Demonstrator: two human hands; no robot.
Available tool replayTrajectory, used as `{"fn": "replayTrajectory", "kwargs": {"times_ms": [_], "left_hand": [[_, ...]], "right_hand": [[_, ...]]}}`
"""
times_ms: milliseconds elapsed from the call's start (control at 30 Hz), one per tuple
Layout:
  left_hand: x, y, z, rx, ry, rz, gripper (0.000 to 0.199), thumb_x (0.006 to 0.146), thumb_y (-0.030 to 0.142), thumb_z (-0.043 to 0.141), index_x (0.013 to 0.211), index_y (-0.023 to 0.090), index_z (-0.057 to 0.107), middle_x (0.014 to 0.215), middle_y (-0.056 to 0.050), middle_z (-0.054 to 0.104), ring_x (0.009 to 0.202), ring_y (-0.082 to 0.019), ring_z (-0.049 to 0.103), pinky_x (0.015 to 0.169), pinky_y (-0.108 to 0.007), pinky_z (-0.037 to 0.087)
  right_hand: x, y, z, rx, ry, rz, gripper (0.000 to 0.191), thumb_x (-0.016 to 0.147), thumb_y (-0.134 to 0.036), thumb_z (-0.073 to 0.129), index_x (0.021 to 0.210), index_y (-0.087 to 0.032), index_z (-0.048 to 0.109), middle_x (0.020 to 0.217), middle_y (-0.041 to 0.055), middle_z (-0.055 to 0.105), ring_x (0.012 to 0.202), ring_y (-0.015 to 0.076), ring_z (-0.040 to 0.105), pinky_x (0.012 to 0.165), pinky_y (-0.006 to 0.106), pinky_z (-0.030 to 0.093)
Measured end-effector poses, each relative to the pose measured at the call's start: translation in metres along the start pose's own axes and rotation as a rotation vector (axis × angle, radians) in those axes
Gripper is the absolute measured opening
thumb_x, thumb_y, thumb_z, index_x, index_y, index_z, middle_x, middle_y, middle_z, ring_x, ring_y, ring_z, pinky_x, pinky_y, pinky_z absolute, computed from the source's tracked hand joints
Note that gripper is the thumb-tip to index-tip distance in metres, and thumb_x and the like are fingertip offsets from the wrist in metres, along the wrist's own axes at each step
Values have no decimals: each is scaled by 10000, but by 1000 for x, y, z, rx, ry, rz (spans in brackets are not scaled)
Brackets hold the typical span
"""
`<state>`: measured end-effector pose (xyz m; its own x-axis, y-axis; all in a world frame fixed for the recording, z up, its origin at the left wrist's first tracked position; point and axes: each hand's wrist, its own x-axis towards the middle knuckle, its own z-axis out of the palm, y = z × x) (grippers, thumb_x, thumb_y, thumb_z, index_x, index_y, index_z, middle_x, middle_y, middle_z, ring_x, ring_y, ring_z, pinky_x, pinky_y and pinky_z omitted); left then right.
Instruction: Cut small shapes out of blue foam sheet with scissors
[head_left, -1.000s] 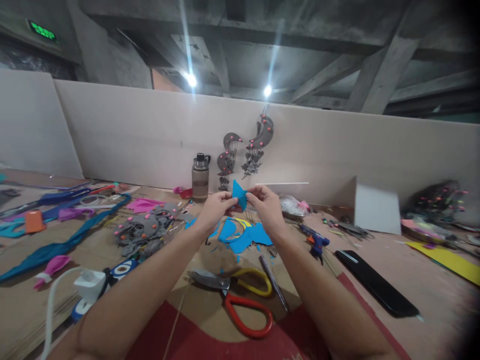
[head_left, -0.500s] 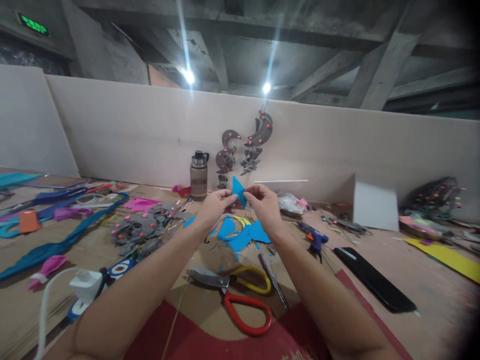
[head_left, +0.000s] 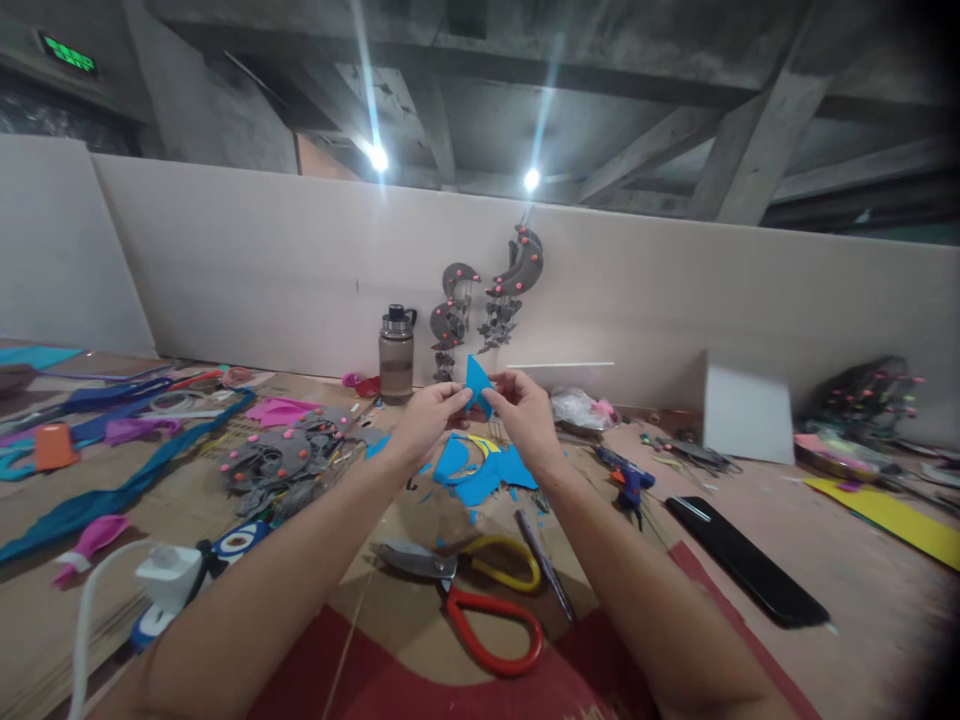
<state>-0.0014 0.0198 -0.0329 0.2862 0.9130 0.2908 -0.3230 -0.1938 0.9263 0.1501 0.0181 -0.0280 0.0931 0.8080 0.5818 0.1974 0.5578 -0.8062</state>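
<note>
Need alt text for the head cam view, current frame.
The left hand and right hand pinch a small blue piece above a cluttered table. Nearer the camera lie blue scraps and red-and-yellow-handled scissors; a phone lies to the right, a bottle stands behind.

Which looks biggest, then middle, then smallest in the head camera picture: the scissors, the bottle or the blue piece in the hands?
1. Scissors, partly because they lie closest
2. Bottle
3. Blue piece, pinched by the left hand and right hand
</note>
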Motion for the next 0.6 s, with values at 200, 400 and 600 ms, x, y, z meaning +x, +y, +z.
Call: {"fn": "replayTrajectory", "kwargs": {"times_ms": [200,400,600], "left_hand": [[2,-2,-2,3,47,-2,330,626,366,838,821,130,715,796,-66,720,661,-126,627,594,-230,415],[1,5,2,-22,76,5,338,591,386,842,737,125,686,725,-58,697,633,-126,614,576,-236,410],[-1,5,4,-17,73,10,316,625,358,831,781,122,691,722,-39,682,634,-114,609,587,-229,407]], "right_hand": [[-2,-3,4,188,-30,81,350,668,-368,735,939,-169,635,749,-16,592,666,129,542,643,264,447],[-4,-8,6,339,-104,186,384,735,-558,655,848,-194,613,681,-26,560,597,122,506,587,264,455],[-5,-4,7,163,-58,89,274,690,-433,709,757,-184,616,667,-25,584,615,127,514,600,261,431]]}}
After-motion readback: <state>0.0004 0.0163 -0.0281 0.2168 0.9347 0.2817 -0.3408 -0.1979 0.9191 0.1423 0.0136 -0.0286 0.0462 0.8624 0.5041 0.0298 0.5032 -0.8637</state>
